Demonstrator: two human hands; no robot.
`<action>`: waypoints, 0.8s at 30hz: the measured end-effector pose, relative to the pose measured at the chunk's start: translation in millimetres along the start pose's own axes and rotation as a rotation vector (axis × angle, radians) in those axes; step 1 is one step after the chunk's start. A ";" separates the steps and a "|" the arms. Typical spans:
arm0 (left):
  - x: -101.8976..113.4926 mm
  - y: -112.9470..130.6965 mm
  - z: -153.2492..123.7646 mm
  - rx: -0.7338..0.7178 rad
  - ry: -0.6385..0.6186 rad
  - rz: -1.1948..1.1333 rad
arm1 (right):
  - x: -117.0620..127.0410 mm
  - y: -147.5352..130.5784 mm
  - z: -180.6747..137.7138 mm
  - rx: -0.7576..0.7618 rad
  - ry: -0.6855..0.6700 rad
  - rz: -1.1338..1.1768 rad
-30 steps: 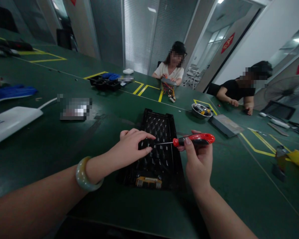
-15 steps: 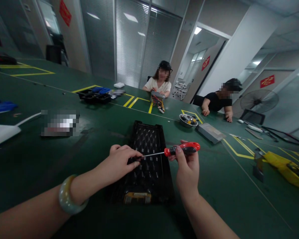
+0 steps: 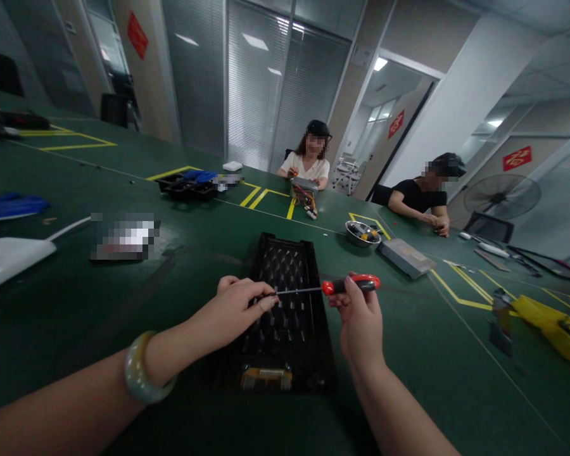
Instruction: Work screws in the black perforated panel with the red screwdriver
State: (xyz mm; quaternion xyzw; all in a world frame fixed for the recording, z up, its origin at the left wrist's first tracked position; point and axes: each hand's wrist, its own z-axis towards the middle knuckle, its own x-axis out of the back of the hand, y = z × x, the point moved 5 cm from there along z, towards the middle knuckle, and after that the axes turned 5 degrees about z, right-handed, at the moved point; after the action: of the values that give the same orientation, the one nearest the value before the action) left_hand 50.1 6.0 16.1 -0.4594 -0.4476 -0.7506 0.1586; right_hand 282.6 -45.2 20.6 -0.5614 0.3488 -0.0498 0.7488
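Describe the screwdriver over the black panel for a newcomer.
On the green workbench, find the black ribbed panel. Above it, the right hand pinches a red-and-black screwdriver, its thin steel shaft pointing at the left hand, the only tool over that panel.

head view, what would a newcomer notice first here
The red-and-black screwdriver in the right hand catches the eye at centre, its shaft reaching the left hand above a black ribbed panel. A pale bangle circles the left wrist. One person and another sit beyond the green workbench.
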 end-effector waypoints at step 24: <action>3.4 13.6 -4.5 -0.072 -0.050 -0.053 | 57.1 27.0 59.6 0.108 0.198 -0.208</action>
State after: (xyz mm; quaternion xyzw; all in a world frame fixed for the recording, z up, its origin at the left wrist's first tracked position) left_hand 54.6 -4.5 25.3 -0.4715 -0.4362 -0.7584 0.1109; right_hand 351.4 -13.9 -22.2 -0.5459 0.3577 -0.2009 0.7305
